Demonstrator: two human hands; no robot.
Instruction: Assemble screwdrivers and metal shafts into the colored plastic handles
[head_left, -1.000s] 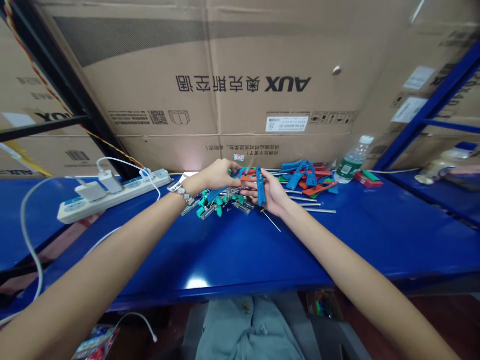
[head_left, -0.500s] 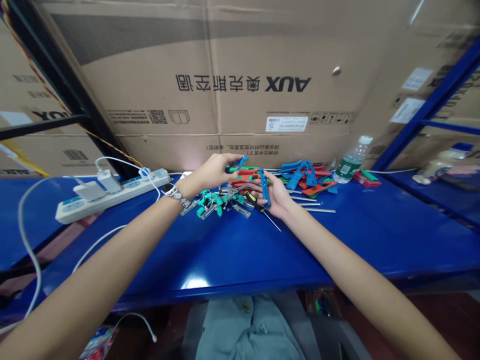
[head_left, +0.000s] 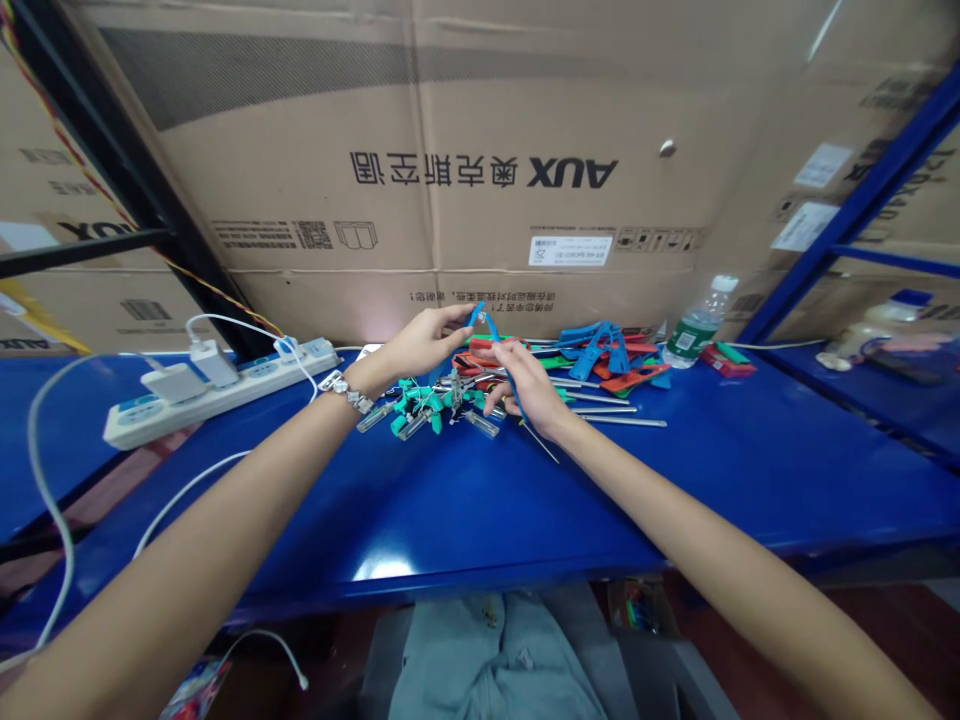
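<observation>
My left hand, with a watch or bracelet at its wrist, pinches a small blue plastic piece above the pile. My right hand is closed on a long, narrow blue plastic piece, partly hidden by its fingers. The tips of the two blue pieces meet or nearly meet; I cannot tell whether they touch. Below my hands lie green pieces with clear tubes. A thin metal shaft sticks out under my right hand. Blue plastic parts and red ones lie to the right.
A white power strip with chargers and cables stands at the left. Metal rods, a water bottle and a red box sit to the right on the blue table. A large cardboard box forms the back.
My right hand has turned and moved up and left, bringing its blue piece to the one in my left hand. The left hand stays near the same place.
</observation>
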